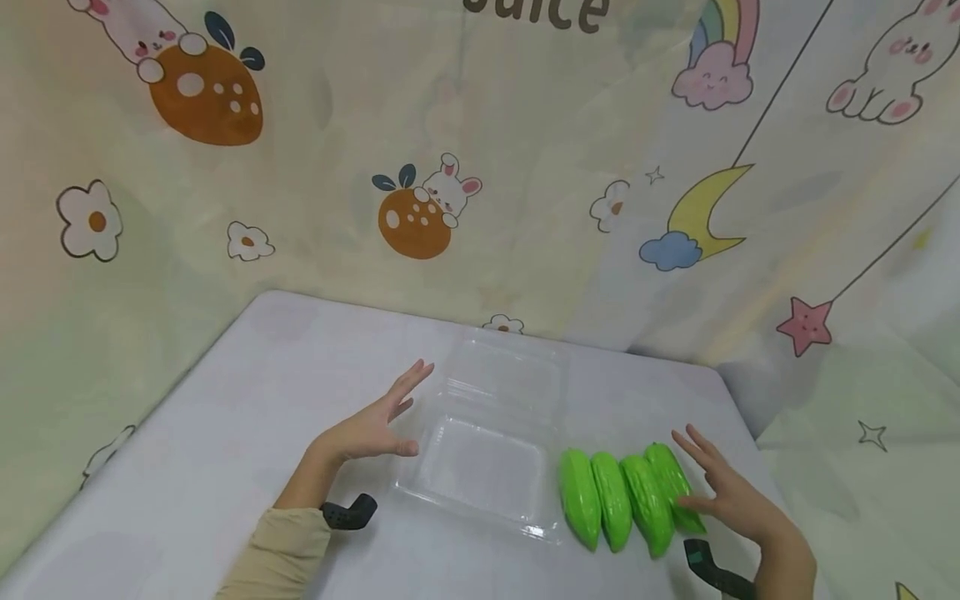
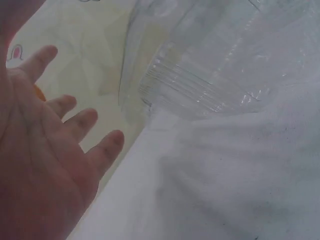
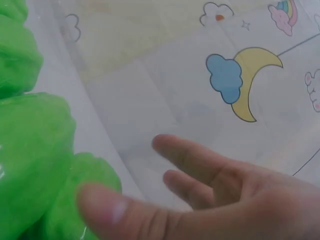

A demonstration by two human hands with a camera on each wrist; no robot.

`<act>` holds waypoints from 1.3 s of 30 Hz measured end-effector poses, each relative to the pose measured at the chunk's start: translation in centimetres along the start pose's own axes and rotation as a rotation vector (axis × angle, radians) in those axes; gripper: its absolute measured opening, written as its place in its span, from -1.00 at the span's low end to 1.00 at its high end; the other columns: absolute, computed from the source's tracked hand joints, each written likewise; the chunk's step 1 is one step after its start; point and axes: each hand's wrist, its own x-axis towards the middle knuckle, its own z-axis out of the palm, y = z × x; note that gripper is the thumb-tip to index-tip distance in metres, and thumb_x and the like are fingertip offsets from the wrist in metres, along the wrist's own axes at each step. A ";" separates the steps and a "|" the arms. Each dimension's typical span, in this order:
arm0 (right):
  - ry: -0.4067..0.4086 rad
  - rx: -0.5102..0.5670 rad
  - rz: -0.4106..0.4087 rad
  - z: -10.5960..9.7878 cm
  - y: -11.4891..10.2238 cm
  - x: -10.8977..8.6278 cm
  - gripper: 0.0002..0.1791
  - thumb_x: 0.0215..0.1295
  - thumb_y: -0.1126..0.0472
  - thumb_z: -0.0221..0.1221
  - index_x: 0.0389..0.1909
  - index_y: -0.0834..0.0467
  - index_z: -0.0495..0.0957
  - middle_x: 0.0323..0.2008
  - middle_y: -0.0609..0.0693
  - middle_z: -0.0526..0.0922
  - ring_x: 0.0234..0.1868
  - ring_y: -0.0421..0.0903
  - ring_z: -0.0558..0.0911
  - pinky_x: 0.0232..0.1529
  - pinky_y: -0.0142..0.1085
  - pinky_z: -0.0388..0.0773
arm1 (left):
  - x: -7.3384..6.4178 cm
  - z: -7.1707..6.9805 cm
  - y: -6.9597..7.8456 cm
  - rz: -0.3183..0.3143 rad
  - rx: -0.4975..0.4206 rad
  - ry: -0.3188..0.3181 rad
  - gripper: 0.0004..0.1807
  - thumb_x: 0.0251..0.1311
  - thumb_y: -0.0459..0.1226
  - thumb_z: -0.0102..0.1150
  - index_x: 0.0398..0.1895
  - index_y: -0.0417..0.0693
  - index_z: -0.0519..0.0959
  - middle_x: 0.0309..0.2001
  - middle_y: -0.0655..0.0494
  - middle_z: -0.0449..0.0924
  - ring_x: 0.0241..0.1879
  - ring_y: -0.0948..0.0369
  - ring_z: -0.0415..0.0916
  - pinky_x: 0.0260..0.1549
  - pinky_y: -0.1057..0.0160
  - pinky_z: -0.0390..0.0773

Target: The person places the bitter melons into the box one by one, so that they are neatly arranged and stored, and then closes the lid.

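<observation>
A clear plastic clamshell box lies opened flat on the table, its lid folded back toward the far edge. To its right several bright green, glossy, elongated pieces lie side by side; their exact kind is unclear. My left hand hovers at the box's left side, fingers spread and holding nothing. Beside the rightmost green piece is my right hand, with its fingers apart and the thumb close to that piece. Whether the thumb touches it I cannot tell.
The white table has its far edge against a hanging cloth printed with rabbits, flowers and a moon. Dark wrist mounts sit below both hands.
</observation>
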 end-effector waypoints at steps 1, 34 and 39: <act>-0.018 0.020 0.002 0.0 0.1 -0.1 0.06 0.06 0.18 0.34 0.51 0.05 -0.11 0.46 0.39 -0.28 0.36 0.55 -0.19 -0.03 0.56 0.06 | -0.1 0.0 -0.2 -0.008 -0.024 -0.014 0.24 -0.08 -0.10 0.47 0.52 0.30 -0.27 0.53 0.25 -0.52 0.51 -0.09 -0.36 0.38 -0.19 -0.02; -0.181 0.156 0.169 0.0 2.0 0.7 -0.03 0.15 0.12 0.29 0.48 0.21 -0.05 0.45 0.41 -0.21 0.35 0.52 0.01 0.20 0.27 0.26 | -0.3 0.6 -0.5 -0.257 0.256 -0.215 0.29 -0.07 -0.08 0.45 0.52 0.08 -0.34 0.53 0.03 -0.52 0.51 0.06 -0.39 0.44 0.01 -0.07; -0.186 0.206 0.189 0.2 2.2 0.6 0.00 0.16 0.15 0.29 0.49 0.20 -0.12 0.46 0.39 -0.21 0.34 0.56 0.00 0.18 0.27 0.32 | 0.0 0.8 0.3 -0.291 0.331 -0.209 0.28 -0.04 -0.02 0.42 0.52 0.02 -0.35 0.52 -0.06 -0.53 0.51 -0.02 -0.38 0.41 -0.14 -0.07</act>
